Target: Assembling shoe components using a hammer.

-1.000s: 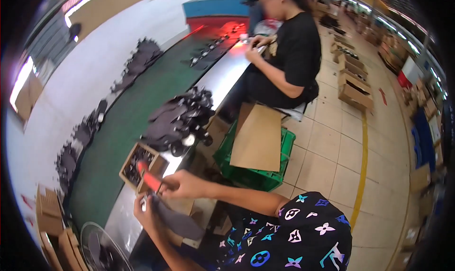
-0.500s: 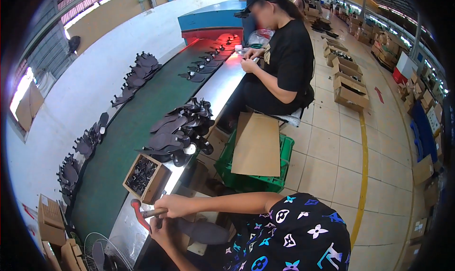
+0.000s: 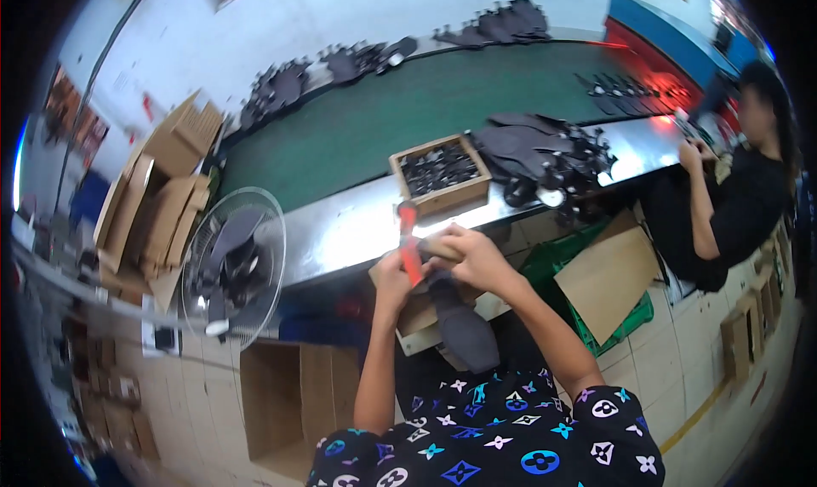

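Note:
My right hand (image 3: 481, 261) is closed around the wooden handle of a hammer (image 3: 409, 260) with a red head. The hammer lies slantwise over the fingers of my left hand (image 3: 391, 280). A dark grey shoe sole (image 3: 466, 329) hangs below both hands, above my lap, its wide end toward me. My left hand is closed on its narrow far end; the hammer head hides part of those fingers. Just beyond the hammer stands a wooden box (image 3: 448, 202) of small black parts. To its right a pile of dark soles (image 3: 519, 146) with small fittings covers the metal ledge.
A green conveyor belt (image 3: 357, 138) runs behind the metal ledge (image 3: 323, 240), soles along its far edge. At left are a round wire basket (image 3: 282, 257) with soles and flattened cardboard (image 3: 162, 223). A co-worker (image 3: 740, 197) sits at right, beyond a cardboard-topped green crate (image 3: 625, 329).
The view has swung to the left, bringing the wire basket and an open carton further into sight. My hands still hold the hammer and sole close together.

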{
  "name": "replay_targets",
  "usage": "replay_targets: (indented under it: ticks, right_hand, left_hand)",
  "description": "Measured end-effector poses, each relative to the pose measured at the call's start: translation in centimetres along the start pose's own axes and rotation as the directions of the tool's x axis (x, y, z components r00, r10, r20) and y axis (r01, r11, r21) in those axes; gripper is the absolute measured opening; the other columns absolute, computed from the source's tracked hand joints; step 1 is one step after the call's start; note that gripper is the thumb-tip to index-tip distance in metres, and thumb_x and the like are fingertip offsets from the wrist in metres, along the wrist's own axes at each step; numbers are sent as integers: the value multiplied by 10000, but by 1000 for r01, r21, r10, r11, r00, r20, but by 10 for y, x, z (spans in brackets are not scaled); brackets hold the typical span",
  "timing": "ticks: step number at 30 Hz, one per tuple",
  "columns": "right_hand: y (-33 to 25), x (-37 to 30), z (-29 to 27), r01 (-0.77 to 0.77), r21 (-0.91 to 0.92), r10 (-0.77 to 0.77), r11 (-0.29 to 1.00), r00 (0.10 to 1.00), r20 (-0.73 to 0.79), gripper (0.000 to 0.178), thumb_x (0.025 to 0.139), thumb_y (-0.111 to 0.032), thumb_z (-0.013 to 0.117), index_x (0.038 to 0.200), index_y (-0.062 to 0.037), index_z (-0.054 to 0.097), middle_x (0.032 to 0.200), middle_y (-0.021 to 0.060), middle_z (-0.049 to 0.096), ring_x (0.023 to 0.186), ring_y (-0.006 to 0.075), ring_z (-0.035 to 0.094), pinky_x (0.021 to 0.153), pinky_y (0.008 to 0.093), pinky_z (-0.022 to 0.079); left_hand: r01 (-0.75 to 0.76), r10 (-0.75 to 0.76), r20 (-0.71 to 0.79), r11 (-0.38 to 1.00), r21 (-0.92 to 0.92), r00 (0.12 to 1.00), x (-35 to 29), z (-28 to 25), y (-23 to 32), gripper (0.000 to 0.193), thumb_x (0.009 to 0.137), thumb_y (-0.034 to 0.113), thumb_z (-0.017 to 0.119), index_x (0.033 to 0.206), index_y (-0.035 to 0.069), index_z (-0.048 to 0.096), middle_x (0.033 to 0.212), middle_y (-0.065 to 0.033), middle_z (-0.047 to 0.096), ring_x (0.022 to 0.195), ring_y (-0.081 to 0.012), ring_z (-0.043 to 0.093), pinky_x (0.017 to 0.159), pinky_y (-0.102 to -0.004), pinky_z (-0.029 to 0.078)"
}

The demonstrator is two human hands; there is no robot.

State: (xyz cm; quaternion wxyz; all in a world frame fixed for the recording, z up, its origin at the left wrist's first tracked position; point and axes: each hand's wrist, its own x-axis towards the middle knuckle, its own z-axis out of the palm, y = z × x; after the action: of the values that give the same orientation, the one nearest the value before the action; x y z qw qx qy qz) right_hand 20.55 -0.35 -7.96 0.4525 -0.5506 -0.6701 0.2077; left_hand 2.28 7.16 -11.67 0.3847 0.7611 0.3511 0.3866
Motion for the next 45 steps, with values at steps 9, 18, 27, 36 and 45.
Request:
replay_targets:
  ticks: [9,18,27,36,45]
  right_hand:
    - [-63,-17,-20,-144,278,157,950,987,-23,294,971,-100,594,1228,39,555,781,121,617,651,146,570,627,313,475]
    - [-89,-49,-30,-143,-25,143,989,990,-6,301,993,-109,561,1245,51,519,919,276,636,829,449,639,721,425,518]
    - [-65,-57,-18,-205,-291,257,934,954,153,277,957,-113,598,1151,72,526,772,245,658,758,407,681,626,427,557]
    - [-87,-62,-32,148,-310,-167,939,985,-34,180,914,-36,613,1076,18,556,932,244,631,782,428,646,608,424,532]
    - [-77,-36,-39,16,-177,-31,984,996,-80,204,968,-87,575,1145,5,531,906,227,659,802,433,655,648,455,522]
  left_hand:
    - [215,-190,127,951,-223,973,4,-13,1,267,804,72,769,1063,11,754,930,-65,752,818,-101,671,750,-247,537]
    - [232,-165,241,930,-285,956,6,-15,3,348,827,71,772,1158,-11,707,1042,-73,748,902,-116,679,809,-266,534]
    - [-76,-5,201,916,394,980,-6,-17,-2,1184,784,484,779,1571,-5,42,1354,-42,629,1369,-256,468,1193,-615,70]
    - [-122,30,212,892,435,977,-10,-16,-1,513,813,467,736,1294,305,659,1385,68,604,1425,-321,403,1137,-716,-31]
    - [-169,163,122,985,45,979,-43,-30,38,178,868,152,704,895,-21,678,879,-156,676,778,-306,664,694,-363,514]
